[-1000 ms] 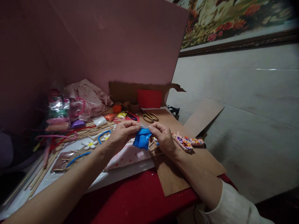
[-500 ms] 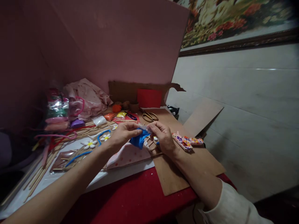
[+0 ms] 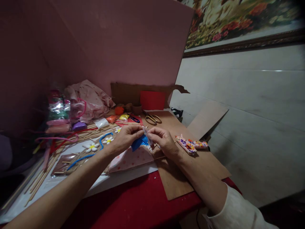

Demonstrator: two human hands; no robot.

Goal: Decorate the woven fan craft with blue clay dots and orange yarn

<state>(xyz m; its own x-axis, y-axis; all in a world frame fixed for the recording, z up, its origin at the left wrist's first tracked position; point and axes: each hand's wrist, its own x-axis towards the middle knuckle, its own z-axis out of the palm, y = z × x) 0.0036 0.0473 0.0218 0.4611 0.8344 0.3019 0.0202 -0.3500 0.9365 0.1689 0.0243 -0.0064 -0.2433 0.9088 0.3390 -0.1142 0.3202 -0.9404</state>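
Observation:
My left hand (image 3: 127, 137) is closed in a pinch on a small blue plastic packet (image 3: 138, 143). At the packet's upper right, a clear, whitish plastic strip (image 3: 148, 138) is pinched between the thumb and fingers of my right hand (image 3: 164, 142). Both hands are close together above a pink dotted cloth piece (image 3: 130, 159). Left of them lie white daisy-like flowers (image 3: 92, 147) with yellow centres and a blue fuzzy strip (image 3: 82, 160) on a twine-coloured surface. My fingers hide part of the packet.
Gold-handled scissors (image 3: 153, 119) lie on brown cardboard (image 3: 176, 179). To the right is a flower-patterned piece (image 3: 189, 144). Thin wooden sticks (image 3: 44, 176), a purple packet (image 3: 79, 126), a white packet (image 3: 101, 123) and a yellow packet (image 3: 124, 117) spread over the left and back.
The clear strip has swung from lying nearly flat to slanting steeply down between my hands. The blue packet sits slightly higher and shows less. Both arms have barely moved.

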